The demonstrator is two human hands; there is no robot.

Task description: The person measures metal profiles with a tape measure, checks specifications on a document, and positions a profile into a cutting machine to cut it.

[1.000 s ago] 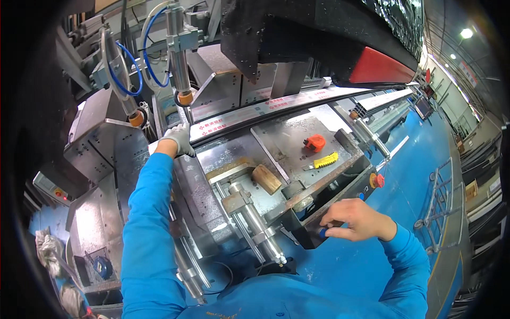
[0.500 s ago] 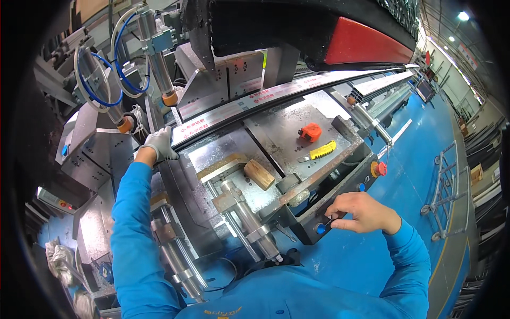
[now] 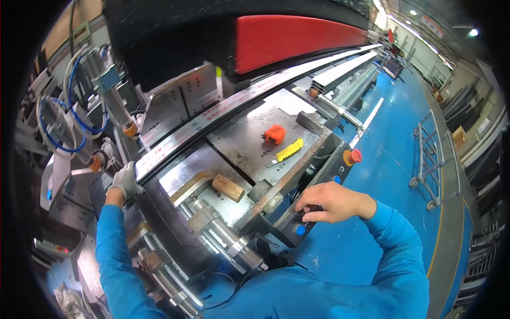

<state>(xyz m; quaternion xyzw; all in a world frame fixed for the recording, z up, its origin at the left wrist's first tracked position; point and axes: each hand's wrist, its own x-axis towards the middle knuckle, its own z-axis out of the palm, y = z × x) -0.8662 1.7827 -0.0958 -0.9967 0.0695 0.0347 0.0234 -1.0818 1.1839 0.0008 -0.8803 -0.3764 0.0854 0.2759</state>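
My left hand [image 3: 126,181], in a pale glove, is closed around the near end of a long aluminium profile [image 3: 188,129]. The profile carries a printed film and runs diagonally across the metal machine bed [image 3: 249,159] toward the far right. My bare right hand [image 3: 336,202] is at the dark control panel [image 3: 291,235] along the bed's front edge. Its thumb and fingers curl around a black knob, mostly hidden by them. A blue button [image 3: 300,230] sits beside the thumb. On the bed lie an orange tape measure [image 3: 274,134], a yellow utility knife [image 3: 290,151] and a wooden block [image 3: 228,188].
A black and red machine housing [image 3: 297,40] overhangs the profile. Metal clamp cylinders [image 3: 228,242] stand in front of the bed, others with hoses at left. A red emergency button [image 3: 356,156] tops the panel's far end. A wheeled rack [image 3: 431,159] stands on the blue floor.
The whole view has turned, so the bed and both hands appear farther left and the red housing panel looks larger. My left hand stays at the profile's end, my right at the panel.
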